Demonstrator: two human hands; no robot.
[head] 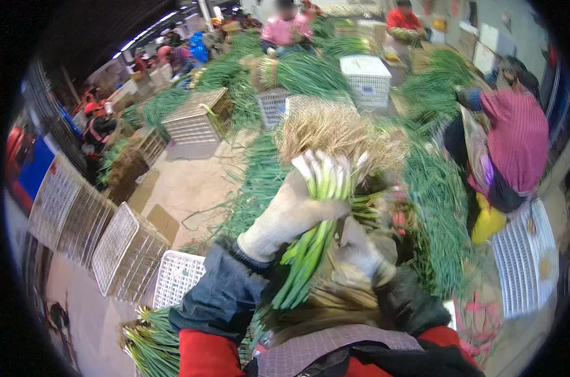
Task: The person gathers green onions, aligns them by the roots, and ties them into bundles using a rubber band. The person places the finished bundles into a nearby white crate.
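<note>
My left hand [289, 212], in a pale knit glove, is closed around a bunch of green onions [330, 181], white ends up and green leaves slanting down to the left. Close beside the stalks is my gloved right hand [367, 252], blurred; whether it holds anything I cannot tell. Just beyond the bunch lies a heap of onions with dry, straw-coloured roots [318, 129]. Long green leaves [438, 212] spread at the right of the hands.
White plastic crates stand at the left [117, 249] and lower left [179, 278]; another lies at the right [525, 259]. A person in pink [516, 136] works at the right, others farther back. Trimmed onions [155, 341] rest at the lower left. Red straps [480, 320] lie at the lower right.
</note>
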